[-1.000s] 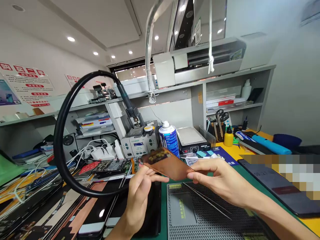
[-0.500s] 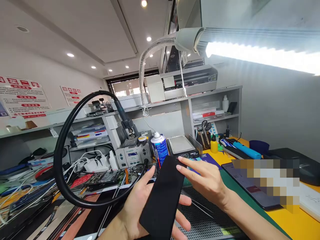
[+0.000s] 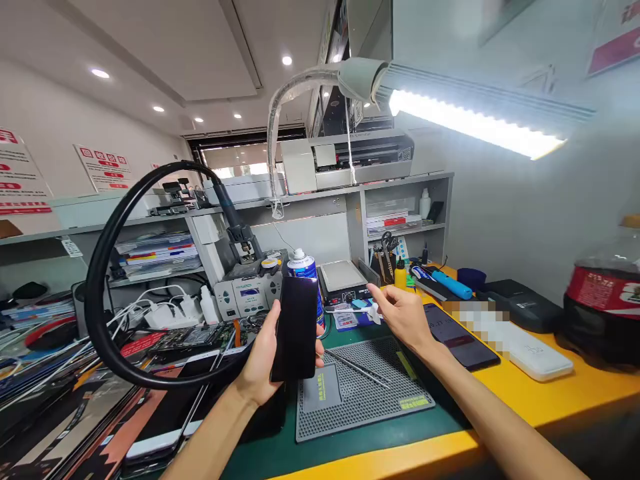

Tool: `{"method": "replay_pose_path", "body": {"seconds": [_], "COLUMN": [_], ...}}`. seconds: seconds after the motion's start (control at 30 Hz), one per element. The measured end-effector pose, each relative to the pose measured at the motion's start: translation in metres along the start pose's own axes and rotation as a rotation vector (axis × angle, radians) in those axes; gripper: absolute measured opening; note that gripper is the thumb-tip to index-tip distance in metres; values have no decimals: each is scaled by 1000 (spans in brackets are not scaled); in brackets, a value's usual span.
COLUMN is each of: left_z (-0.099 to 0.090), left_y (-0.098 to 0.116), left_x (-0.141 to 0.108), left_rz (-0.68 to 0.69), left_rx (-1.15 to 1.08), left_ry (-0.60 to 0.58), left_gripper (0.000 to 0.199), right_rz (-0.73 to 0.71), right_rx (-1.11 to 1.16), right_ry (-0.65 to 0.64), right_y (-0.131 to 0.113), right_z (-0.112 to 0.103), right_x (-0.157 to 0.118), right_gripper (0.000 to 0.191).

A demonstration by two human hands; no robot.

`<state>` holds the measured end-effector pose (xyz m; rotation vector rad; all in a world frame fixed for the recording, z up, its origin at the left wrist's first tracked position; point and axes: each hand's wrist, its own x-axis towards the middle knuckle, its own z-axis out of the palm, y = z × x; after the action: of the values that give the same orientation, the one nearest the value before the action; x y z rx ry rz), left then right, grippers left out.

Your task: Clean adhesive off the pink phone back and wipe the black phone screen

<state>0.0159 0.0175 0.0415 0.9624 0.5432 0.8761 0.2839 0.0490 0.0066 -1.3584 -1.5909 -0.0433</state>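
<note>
A smartphone point(image 3: 296, 330) with a dark, blank screen stands nearly upright in my left hand point(image 3: 263, 353). The thumb lies along its left edge, and fingertips show at the right edge. To the right, my right hand point(image 3: 403, 317) is apart from the phone, its fingers curled together. A small white piece point(image 3: 374, 312) shows by those fingers; whether they grip it I cannot tell. Tweezers point(image 3: 357, 368) lie on the grey perforated mat point(image 3: 365, 413) below and between my hands. Another phone point(image 3: 463, 337), its screen lit, lies right of my right wrist.
Behind the held phone stands a blue spray can point(image 3: 303, 267), beside a hot-air station point(image 3: 249, 298) and a flat heating plate point(image 3: 343, 277). A thick black hose point(image 3: 95, 293) loops at the left over stacked screens point(image 3: 155, 427). A lamp point(image 3: 480, 120) hangs overhead; a cola bottle point(image 3: 605, 293) stands far right.
My right hand has left the phone's top edge and moved right, its fingers curling. The phone in my left hand has turned more upright. The view has shifted, showing more of the mat.
</note>
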Motion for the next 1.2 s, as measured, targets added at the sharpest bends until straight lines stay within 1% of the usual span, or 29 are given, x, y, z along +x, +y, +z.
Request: {"method": "replay_pose_path", "body": {"seconds": [0.13,0.23,0.3,0.4,0.47,0.53,0.6,0.67,0.8,0.93,1.0,1.1,1.2], "left_z": [-1,-1,-2,-5,-9,-13,-16,-18,-15,-7,-5,-4,-2], "left_y": [2,2,2,2,4,5,6,7,7,3,0,-3,-3], "left_x": [-5,-7,-8,-9,-9,-9,-9,-9,-11,-14,-15,-15,-15], "left_rz": [43,64,80,112,136,161,190,205,200,149,109,54,34], "left_rx": [-13,-18,-19,-19,-18,-15,-10,-1,19,37,44,53,51], "left_ry": [6,8,17,38,52,65,76,80,71,60,51,34,43], "left_gripper": [67,67,67,65,65,65,62,61,61,59,60,64,64], "right_rz": [171,224,202,122,70,32,5,-16,-38,-29,11,136,253], "right_rx": [-79,-125,-145,-184,-229,-281,-330,-369,-396,-358,-345,-365,-380], "right_ry": [-178,-363,-498,-686,-770,-812,-823,-809,-737,-648,-559,-409,-339], "right_y": [6,-1,-13,-37,-50,-58,-60,-56,-44,-32,-23,-6,9], "right_z": [-31,-42,-39,-28,-20,-15,-14,-15,-14,-10,-14,-23,-25], "right_x": [-6,-13,-22,-39,-48,-51,-47,-37,-13,2,10,24,33], "right_gripper": [25,25,26,26,23,22,24,27,28,29,29,29,30]}}
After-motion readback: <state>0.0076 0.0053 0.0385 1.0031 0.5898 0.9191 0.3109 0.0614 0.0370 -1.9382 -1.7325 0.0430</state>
